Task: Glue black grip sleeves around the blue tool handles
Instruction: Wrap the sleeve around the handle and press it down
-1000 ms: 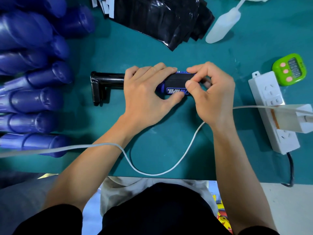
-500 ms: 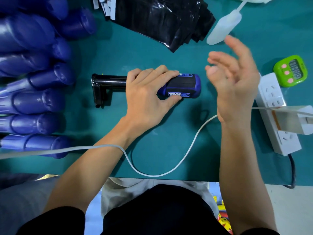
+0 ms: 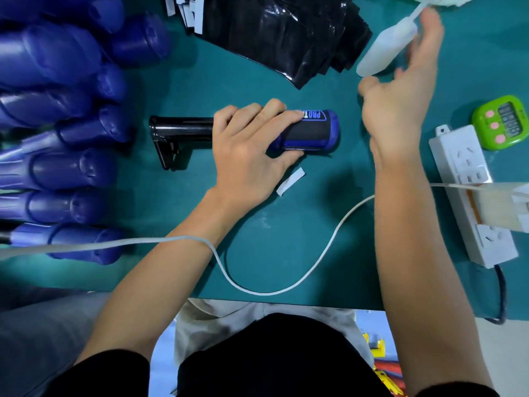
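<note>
My left hand point(image 3: 246, 156) is curled over the blue plastic tool handle point(image 3: 312, 130), fingers on top and thumb underneath, pinning it on its side against the teal table mat point(image 3: 286, 239). A black grip sleeve point(image 3: 307, 131) is already wrapped round the handle's middle, and the handle sits on a glossy black rod stand point(image 3: 177, 133) that juts out to the left. My right hand point(image 3: 400, 93) is up off the mat with fingers spread wide, holding nothing — its fingertips are blurred, just beside a white plastic squeeze bottle point(image 3: 386, 50) lying on its side.

At the top edge lies a heap of shiny black sleeve sheets point(image 3: 280, 35). Along the left side, a pile of bare blue handles point(image 3: 57, 173) lies in rows, butt ends pointing at me. A small white paper strip point(image 3: 290, 181) lies on the mat just below my left thumb.

A white cable point(image 3: 257, 290) loops across my left wrist and under my right forearm. To the right are a white power strip point(image 3: 469, 181) and, beyond it, a green digital timer point(image 3: 501, 121).
</note>
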`<state>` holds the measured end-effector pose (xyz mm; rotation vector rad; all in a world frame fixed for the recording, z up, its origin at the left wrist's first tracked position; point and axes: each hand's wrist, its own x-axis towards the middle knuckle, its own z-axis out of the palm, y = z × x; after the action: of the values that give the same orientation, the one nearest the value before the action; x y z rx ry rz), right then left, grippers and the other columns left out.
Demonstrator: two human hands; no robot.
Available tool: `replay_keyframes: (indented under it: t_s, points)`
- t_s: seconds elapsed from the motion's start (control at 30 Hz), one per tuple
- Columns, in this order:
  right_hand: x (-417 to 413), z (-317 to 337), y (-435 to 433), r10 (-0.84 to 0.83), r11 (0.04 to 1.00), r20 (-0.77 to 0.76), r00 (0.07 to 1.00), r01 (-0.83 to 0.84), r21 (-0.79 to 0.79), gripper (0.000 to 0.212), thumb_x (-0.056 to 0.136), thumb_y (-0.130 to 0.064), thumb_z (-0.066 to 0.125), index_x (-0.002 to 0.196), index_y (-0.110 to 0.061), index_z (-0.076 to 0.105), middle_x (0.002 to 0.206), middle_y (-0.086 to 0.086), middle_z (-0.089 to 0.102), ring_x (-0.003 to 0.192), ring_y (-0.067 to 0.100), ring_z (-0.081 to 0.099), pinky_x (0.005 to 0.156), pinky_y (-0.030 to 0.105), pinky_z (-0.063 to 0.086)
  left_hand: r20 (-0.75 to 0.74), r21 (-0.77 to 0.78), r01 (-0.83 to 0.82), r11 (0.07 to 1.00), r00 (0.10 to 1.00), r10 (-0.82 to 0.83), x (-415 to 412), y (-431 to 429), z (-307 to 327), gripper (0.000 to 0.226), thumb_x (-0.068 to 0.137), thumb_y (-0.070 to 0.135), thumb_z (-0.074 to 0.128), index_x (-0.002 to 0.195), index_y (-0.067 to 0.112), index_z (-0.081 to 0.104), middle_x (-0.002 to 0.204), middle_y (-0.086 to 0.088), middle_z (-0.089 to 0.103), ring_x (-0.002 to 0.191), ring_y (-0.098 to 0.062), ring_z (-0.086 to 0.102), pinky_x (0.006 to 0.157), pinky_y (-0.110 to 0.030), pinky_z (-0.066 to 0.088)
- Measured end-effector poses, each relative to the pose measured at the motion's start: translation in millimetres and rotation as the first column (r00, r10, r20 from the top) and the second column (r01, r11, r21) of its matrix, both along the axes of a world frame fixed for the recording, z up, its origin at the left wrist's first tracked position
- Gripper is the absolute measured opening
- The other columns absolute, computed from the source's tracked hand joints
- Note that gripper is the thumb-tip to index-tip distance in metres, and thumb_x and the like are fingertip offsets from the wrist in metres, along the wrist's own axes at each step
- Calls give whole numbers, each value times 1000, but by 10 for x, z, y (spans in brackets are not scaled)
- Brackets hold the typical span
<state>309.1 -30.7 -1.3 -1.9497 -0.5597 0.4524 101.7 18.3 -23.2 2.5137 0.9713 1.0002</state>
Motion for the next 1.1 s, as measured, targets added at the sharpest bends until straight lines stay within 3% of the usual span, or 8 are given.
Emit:
replay_keyframes:
  t_s: [0.1,0.23,0.4,0.47,0.57,0.7,0.87,1.1]
  points:
    - [0,-50,11,-58,998,46,997,58,4,40,84,-2,57,122,-16,56,108,-13,62,93,-2,57,85,18,50,7,0,-3,1000,1000,3,3,7,11,33,75,34,90,103,18,82,106,6,77,86,-23,66,91,-35,36]
    - [-100,32,-140,-87,983,121,989,66,171,13,95,-12,58,108,-11,53,101,-1,58,93,11,53,82,20,49,-1,-23,-6,1000,1000,6,16,18,19,36,73,34,91,104,19,82,106,8,76,86,-22,65,93,-32,34]
    - [-273,167,-470,141,913,-164,976,-64,404,18,101,-5,53,114,-14,46,108,3,60,97,23,58,78,44,60,-29,-67,2,998,1000,-4,9,26,29,40,72,36,90,107,20,81,106,10,75,87,-21,64,91,-32,34]
    - [-262,204,-530,209,887,-306,929,-48,458,22,93,-3,55,113,-14,50,102,0,63,89,24,54,72,37,52,-37,-73,1,997,999,-4,16,24,38,40,72,36,90,107,20,81,107,10,75,87,-21,64,91,-33,34]
    - [-225,242,-549,289,865,-499,817,1,502,31,83,0,52,111,-12,56,103,2,58,91,20,50,76,31,39,-46,-83,1,997,999,-5,34,20,46,40,72,36,89,108,21,81,107,11,75,89,-21,64,92,-30,32]
    - [-194,223,-595,372,818,-728,576,166,550,38,91,-1,45,107,-18,74,110,2,65,97,21,59,85,35,50,-43,-83,-7,997,999,3,29,5,46,39,71,35,88,107,21,81,106,11,75,88,-22,64,93,-29,31]
    - [-178,269,-593,467,812,-746,475,102,574,41,90,-27,73,127,-16,57,104,0,69,82,15,66,59,15,51,-46,-90,-9,996,999,5,38,22,50,39,72,35,88,107,21,81,108,12,75,90,-22,65,93,-30,32]
    - [-241,275,-519,395,758,-851,348,400,515,46,48,-10,98,84,-7,69,78,6,62,66,19,44,61,26,33,-43,-92,-11,996,999,7,52,31,49,38,72,36,88,106,21,81,107,13,75,89,-22,66,94,-30,32]
